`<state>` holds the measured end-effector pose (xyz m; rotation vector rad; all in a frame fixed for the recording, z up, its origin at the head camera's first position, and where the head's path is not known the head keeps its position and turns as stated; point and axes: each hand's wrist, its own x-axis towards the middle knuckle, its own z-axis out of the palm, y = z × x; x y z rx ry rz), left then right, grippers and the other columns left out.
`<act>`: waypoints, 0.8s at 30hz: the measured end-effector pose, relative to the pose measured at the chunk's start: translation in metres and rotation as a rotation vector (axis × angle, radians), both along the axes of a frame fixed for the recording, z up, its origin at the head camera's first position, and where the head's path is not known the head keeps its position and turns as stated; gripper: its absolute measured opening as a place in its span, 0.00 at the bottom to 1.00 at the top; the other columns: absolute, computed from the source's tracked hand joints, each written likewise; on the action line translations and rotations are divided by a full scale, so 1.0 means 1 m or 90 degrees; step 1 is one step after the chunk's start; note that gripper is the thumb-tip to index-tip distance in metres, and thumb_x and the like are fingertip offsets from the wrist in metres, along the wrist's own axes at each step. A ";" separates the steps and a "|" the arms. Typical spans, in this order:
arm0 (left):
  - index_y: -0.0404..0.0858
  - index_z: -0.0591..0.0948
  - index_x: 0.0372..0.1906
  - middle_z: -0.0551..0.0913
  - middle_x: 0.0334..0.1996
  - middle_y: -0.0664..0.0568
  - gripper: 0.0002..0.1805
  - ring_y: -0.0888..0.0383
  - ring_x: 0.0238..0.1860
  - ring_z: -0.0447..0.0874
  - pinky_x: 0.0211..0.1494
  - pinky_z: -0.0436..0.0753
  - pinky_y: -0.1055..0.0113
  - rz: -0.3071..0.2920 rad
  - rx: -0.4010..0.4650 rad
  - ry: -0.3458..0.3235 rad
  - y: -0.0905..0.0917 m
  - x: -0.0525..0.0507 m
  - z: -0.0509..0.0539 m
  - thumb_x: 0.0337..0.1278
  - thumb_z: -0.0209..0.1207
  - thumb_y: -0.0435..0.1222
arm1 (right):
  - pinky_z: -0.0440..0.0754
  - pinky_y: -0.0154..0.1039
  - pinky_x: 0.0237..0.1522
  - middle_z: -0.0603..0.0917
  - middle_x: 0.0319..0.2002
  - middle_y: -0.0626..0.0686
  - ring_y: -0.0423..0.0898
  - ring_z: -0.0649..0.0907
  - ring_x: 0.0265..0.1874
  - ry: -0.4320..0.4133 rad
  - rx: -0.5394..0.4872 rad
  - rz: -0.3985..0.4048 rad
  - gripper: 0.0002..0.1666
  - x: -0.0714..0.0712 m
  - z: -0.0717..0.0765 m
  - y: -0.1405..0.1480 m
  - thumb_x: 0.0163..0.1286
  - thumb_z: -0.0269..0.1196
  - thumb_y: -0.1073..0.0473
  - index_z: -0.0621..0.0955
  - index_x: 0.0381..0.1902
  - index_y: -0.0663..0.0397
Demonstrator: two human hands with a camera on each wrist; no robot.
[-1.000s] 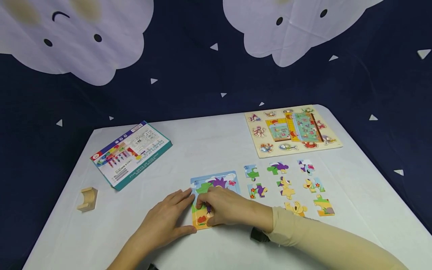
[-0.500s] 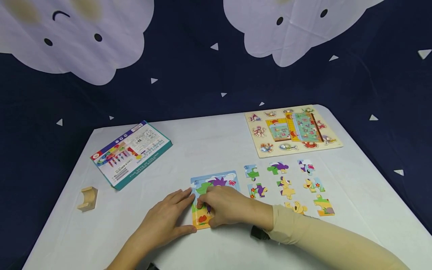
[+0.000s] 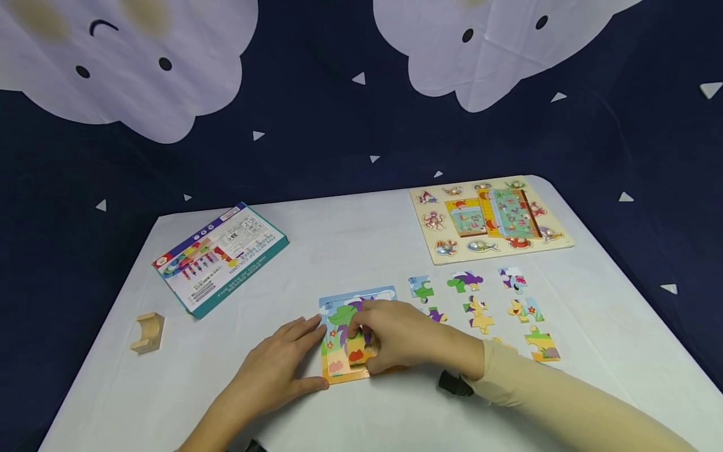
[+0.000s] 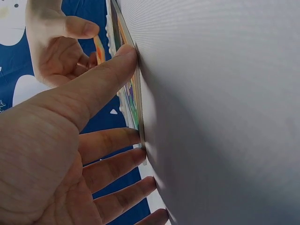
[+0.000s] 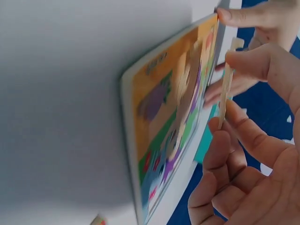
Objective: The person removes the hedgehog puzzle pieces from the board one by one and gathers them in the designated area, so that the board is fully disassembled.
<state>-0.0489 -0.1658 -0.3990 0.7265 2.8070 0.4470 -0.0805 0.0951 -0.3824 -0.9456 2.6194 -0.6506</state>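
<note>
A small puzzle board (image 3: pixel 341 378) with a cartoon picture lies on the table before me. My left hand (image 3: pixel 277 367) rests at its left side, straight fingers and thumb touching the edge. Above the board, my right hand (image 3: pixel 403 333) pinches a yellow-orange puzzle piece (image 3: pixel 357 353) with a red patch between thumb and fingers. The right wrist view shows this puzzle piece (image 5: pixel 227 89) edge-on, clear of the board's surface (image 5: pixel 140 89). Where the piece is out, a paler print of the same picture shows at the lower left. My right hand covers much of the board.
Several loose puzzle pieces (image 3: pixel 479 315) lie in rows right of the board, some partly behind the right arm. A wooden sea-animal board (image 3: pixel 452 256) bearing two cards stands back right. A boxed set (image 3: pixel 226 257) and a curved wooden block (image 3: pixel 149 333) are at left.
My right hand has lifted the puzzle piece out of the board's lower left and moved it slightly right and up. My left hand has stayed in place.
</note>
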 end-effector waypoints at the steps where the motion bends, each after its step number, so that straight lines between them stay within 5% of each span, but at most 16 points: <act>1: 0.41 0.79 0.74 0.76 0.78 0.48 0.49 0.39 0.77 0.74 0.71 0.79 0.34 0.000 0.000 0.000 0.000 0.000 0.000 0.47 0.81 0.59 | 0.76 0.33 0.39 0.81 0.37 0.40 0.34 0.75 0.34 -0.002 -0.004 -0.004 0.25 0.000 0.000 0.003 0.49 0.82 0.53 0.88 0.48 0.41; 24: 0.41 0.80 0.74 0.76 0.78 0.49 0.50 0.40 0.77 0.74 0.71 0.80 0.35 0.008 -0.009 0.009 0.003 0.001 -0.001 0.45 0.82 0.58 | 0.80 0.35 0.44 0.80 0.38 0.35 0.33 0.78 0.39 0.005 -0.016 -0.058 0.25 0.022 0.001 0.095 0.51 0.82 0.53 0.87 0.48 0.34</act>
